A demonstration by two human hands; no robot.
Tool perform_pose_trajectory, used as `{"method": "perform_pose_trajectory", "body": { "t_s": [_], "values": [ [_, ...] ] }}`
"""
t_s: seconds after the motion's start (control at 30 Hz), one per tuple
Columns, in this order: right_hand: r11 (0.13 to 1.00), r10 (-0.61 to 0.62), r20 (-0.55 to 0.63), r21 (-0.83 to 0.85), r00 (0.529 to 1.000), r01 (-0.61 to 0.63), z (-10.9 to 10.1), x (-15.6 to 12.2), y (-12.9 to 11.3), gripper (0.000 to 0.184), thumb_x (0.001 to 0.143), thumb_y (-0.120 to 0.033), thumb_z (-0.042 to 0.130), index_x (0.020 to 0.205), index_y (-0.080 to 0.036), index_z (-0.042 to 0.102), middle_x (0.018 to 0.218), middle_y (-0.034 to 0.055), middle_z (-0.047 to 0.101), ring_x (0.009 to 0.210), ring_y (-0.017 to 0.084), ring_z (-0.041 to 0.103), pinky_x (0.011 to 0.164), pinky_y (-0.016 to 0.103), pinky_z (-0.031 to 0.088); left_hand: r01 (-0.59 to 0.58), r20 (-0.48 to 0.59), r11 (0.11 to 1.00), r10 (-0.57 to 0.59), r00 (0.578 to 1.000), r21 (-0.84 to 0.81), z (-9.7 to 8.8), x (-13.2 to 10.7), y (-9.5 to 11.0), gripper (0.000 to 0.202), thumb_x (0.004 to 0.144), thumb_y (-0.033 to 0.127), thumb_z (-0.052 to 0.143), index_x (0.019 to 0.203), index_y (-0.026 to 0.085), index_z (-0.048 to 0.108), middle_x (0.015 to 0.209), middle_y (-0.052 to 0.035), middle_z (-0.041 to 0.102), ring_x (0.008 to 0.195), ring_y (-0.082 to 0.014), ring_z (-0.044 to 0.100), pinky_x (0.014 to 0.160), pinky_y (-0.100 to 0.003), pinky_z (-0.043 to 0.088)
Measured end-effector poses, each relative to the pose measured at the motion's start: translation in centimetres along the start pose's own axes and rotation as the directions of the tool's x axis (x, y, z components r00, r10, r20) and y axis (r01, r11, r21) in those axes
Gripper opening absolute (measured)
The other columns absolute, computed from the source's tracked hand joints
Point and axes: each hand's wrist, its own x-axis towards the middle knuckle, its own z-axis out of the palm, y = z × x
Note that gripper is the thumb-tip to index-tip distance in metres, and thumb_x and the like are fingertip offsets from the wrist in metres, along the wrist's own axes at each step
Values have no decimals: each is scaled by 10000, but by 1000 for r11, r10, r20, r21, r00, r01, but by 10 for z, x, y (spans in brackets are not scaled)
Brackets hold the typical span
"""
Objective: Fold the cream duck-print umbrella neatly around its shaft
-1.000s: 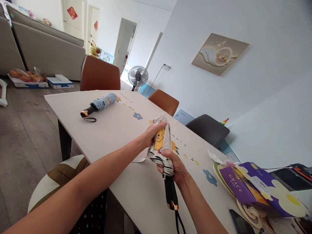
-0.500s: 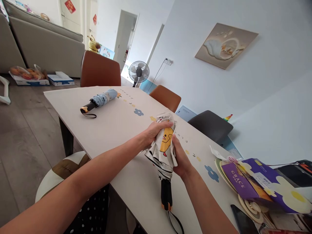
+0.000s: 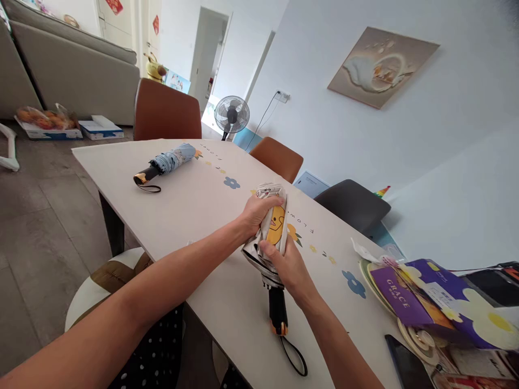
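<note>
Cream umbrella (image 3: 277, 222), head view: clasped from both sides over the table (image 3: 182, 208), long axis running back from the tip to the handle (image 3: 277, 309), which points at the near edge; left hand (image 3: 258, 213) grips the upper canopy, right hand (image 3: 291, 266) closes lower, nearer the handle. Blue umbrella (image 3: 173, 159) lies towards the left end, purple box (image 3: 394, 296) at right; beyond, chair (image 3: 167, 113), fan (image 3: 232, 114), pale wall (image 3: 308, 108).

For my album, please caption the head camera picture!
The left hand and right hand hold a white cartoon umbrella; a blue umbrella lies on the table.
</note>
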Motion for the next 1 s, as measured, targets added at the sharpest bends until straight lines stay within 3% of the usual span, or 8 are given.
{"method": "perform_pose_trajectory", "body": {
  "t_s": [0.17, 0.3, 0.43, 0.53, 0.6, 0.7, 0.83, 1.0],
  "values": [
    [996, 37, -63, 84, 997, -32, 3, 7, -9, 414, 756, -446, 567, 1049, -159, 622, 970, 72, 664, 889, 218, 600, 742, 294, 468, -105, -4, 992, 105, 994, 68, 2, -2, -3, 208, 583, 243, 712, 741, 161, 605, 657, -33, 618, 570, -166, 590, 551, -300, 500],
    [984, 101, 51, 140, 994, -107, 5, 12, -4, 358, 641, -308, 686, 964, -161, 644, 855, 43, 671, 756, 189, 607, 648, 276, 479, -111, -50, 984, 119, 992, 139, 3, -2, -1, 181, 598, 245, 700, 673, 172, 553, 553, 4, 546, 483, -134, 531, 462, -259, 451],
    [920, 219, 198, 283, 955, -270, -4, 11, 5, 245, 615, -234, 699, 833, -146, 628, 703, 24, 631, 585, 135, 566, 532, 244, 473, 41, 96, 991, -54, 994, 130, -3, 2, 8, 210, 632, 301, 701, 678, 153, 559, 599, -35, 580, 529, -159, 561, 510, -302, 479],
    [789, 227, 365, 474, 903, -391, -8, 7, 12, 218, 629, -292, 684, 755, -142, 588, 574, 2, 561, 434, 105, 486, 396, 234, 437, 246, 314, 968, -251, 915, 57, -9, 4, 15, 237, 662, 321, 692, 769, 132, 596, 767, -101, 651, 684, -197, 625, 662, -350, 511],
    [687, 168, 460, 579, 872, -439, -8, 4, 16, 259, 625, -344, 674, 767, -147, 582, 562, -4, 544, 394, 97, 456, 329, 222, 404, 340, 423, 940, -295, 857, -34, -12, 3, 16, 260, 695, 349, 663, 829, 135, 603, 854, -118, 665, 783, -213, 642, 742, -370, 504],
    [603, 104, 519, 645, 848, -469, -5, 2, 18, 340, 610, -419, 674, 810, -159, 583, 603, 6, 570, 380, 103, 471, 290, 218, 391, 387, 457, 911, -285, 843, -145, -13, 1, 17, 257, 713, 363, 634, 836, 140, 604, 780, -97, 669, 766, -224, 654, 722, -370, 509],
    [661, 141, 517, 586, 844, -469, -4, 3, 15, 370, 642, -474, 665, 811, -155, 588, 618, 20, 592, 412, 130, 525, 348, 262, 465, 398, 330, 907, -338, 882, -135, -9, -3, 18, 193, 682, 307, 654, 734, 133, 588, 570, -55, 619, 549, -189, 617, 579, -327, 517],
    [824, 188, 366, 447, 912, -349, -15, 5, 7, 333, 683, -418, 681, 879, -162, 598, 642, 15, 601, 481, 142, 557, 453, 289, 508, 273, 243, 956, -242, 939, -104, -3, -7, 19, 179, 656, 273, 685, 740, 143, 595, 587, -54, 636, 543, -176, 612, 585, -310, 521]
  ]
}}
